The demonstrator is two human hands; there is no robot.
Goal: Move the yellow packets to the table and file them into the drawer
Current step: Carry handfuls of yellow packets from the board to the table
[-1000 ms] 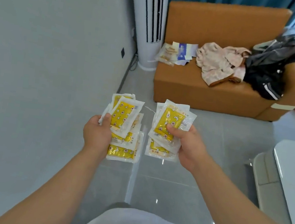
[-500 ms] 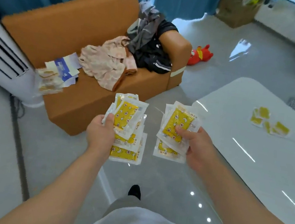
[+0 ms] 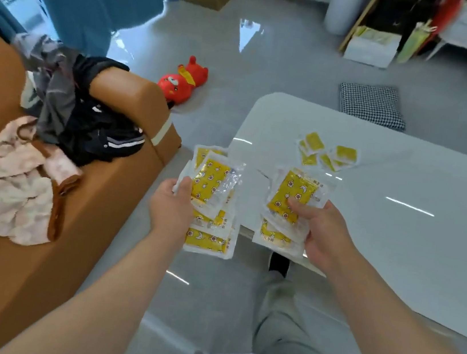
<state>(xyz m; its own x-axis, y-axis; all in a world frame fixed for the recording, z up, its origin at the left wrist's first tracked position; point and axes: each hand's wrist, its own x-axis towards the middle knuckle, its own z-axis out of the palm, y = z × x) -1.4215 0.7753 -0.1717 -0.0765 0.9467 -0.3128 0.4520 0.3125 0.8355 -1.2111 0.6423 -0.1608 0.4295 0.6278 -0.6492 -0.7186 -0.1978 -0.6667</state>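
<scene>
- while both fans of yellow packets hang in the air short of the white bench (image 3: 384, 228), the left hand (image 3: 171, 213) is clamped on one stack (image 3: 214, 201), thumb pressed on its near edge, fingers hidden beneath.
- right hand (image 3: 324, 237): clamped on a second stack (image 3: 290, 202), thumb across the top packet; this stack overlaps the bench's near corner in view, though whether it is above the surface cannot be told.
- loose yellow packets (image 3: 326, 155) already lie in a small cluster on the bench, well apart from both hands.
- drawer: not in view.
- risk, slippage: each stack is splayed, glossy and pinched at one side only; the lowest packet in the left hand juts out and looks likeliest to slide free onto the tiled floor (image 3: 273, 56).
- risk, scatter: releasing a whole fan at once on the slick bench near its edge could send packets over the rim.
- risk, footing: a red toy (image 3: 184, 83) lies on the floor just off the bench's far corner, beside the orange sofa (image 3: 112, 177).
</scene>
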